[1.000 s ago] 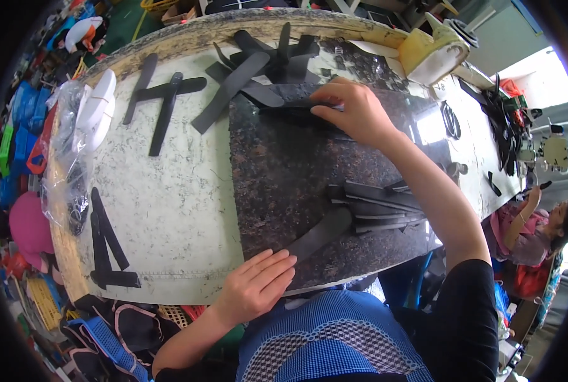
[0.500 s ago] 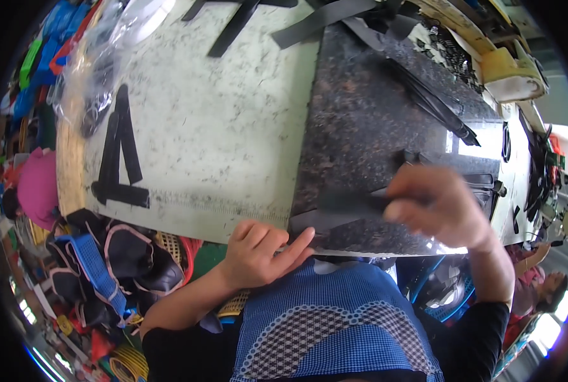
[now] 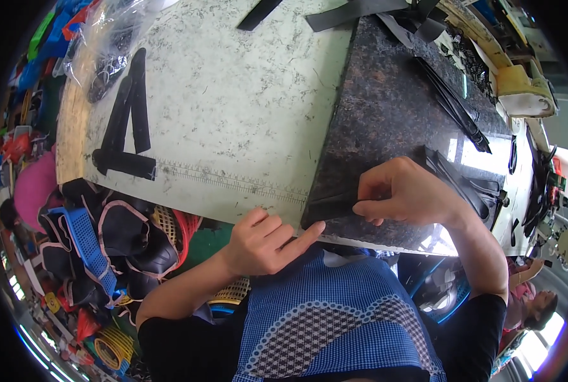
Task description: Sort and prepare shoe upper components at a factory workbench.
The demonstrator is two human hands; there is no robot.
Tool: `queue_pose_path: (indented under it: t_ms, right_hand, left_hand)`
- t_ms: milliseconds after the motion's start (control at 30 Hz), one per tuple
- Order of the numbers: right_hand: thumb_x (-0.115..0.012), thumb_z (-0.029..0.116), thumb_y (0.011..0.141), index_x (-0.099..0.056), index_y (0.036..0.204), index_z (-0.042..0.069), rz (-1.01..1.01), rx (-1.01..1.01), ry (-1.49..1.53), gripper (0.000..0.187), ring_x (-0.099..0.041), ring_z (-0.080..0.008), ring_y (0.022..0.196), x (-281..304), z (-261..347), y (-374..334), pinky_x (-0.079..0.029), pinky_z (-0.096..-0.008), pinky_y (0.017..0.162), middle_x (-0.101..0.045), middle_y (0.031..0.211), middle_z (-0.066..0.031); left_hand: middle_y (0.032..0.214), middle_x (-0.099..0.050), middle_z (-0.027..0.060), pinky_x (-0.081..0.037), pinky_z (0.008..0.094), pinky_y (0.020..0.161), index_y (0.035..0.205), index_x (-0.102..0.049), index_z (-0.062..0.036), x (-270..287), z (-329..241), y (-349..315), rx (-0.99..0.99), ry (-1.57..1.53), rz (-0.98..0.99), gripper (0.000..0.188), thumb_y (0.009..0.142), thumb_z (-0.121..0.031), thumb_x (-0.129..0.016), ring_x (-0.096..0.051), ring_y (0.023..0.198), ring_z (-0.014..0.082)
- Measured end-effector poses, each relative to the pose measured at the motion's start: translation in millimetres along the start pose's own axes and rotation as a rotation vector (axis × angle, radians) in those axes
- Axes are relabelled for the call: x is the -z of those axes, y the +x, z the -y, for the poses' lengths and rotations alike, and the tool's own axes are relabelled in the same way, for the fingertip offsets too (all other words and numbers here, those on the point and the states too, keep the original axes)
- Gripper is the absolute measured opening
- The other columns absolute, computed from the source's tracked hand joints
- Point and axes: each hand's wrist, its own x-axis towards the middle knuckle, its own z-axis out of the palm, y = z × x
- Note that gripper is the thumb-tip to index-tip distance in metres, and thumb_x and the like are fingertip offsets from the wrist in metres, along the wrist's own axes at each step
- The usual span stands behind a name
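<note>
A black strip lies on the dark stone slab, close to the table's near edge. My right hand pinches it between thumb and curled fingers toward its right part. My left hand is at the table edge with most fingers curled, and its outstretched forefinger rests its tip on the strip's left end. Whether the left thumb presses from below is hidden. More flat black pieces lie right of my right hand, and a bundle of narrow black strips lies farther back.
Left of the slab is a stained white board with ruler markings. Several black strips lie at its left, beside a clear plastic bag. Loose dark strips overlap at the back. A blue basket stands below left.
My right hand has moved left along the strip, and its blur is gone. The strip under my hands looked grey and wider before; now it appears black and narrow. The view has shifted slightly.
</note>
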Motion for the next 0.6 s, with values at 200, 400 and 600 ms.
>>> queue_pose_path:
  t_ms: [200, 400, 600]
  right_hand:
    - [-0.075, 0.018, 0.092, -0.072, 0.083, -0.002, -0.07, -0.122, -0.027, 0.022, -0.074, -0.015, 0.066, -8, 3, 5, -0.056, -0.0293, 0.061, -0.073, 0.069, -0.0083]
    - [-0.08, 0.035, 0.09, -0.072, 0.092, 0.002, -0.385, -0.09, -0.537, 0.033, -0.074, -0.0316, 0.071, -5, -4, -30, -0.058, -0.0414, 0.067, -0.073, 0.077, -0.0135]
    - [-0.073, 0.017, 0.1, -0.072, 0.097, -0.005, -0.446, -0.193, 0.256, 0.023, -0.077, -0.0149, 0.074, 1, -36, -73, -0.06, -0.0272, 0.068, -0.077, 0.081, -0.0105]
  left_hand:
    - [0.105, -0.074, 0.0047, -0.058, 0.034, 0.087, 0.117, -0.081, -0.0097, -11, -3, 17, -0.075, -0.054, -0.17, 0.029, 0.089, -0.011, -0.074, -0.069, 0.096, 0.0189]
    - [0.11, -0.077, 0.0094, -0.061, 0.038, 0.087, 0.092, -0.075, -0.0006, -2, -1, 39, -0.057, -0.237, 0.001, 0.015, 0.086, -0.013, -0.081, -0.073, 0.105, 0.0237]
    - [0.104, -0.07, 0.003, -0.057, 0.0365, 0.092, 0.107, -0.077, -0.0085, -6, -2, 46, -0.012, -0.15, 0.025, 0.024, 0.09, -0.026, -0.078, -0.067, 0.103, 0.0201]
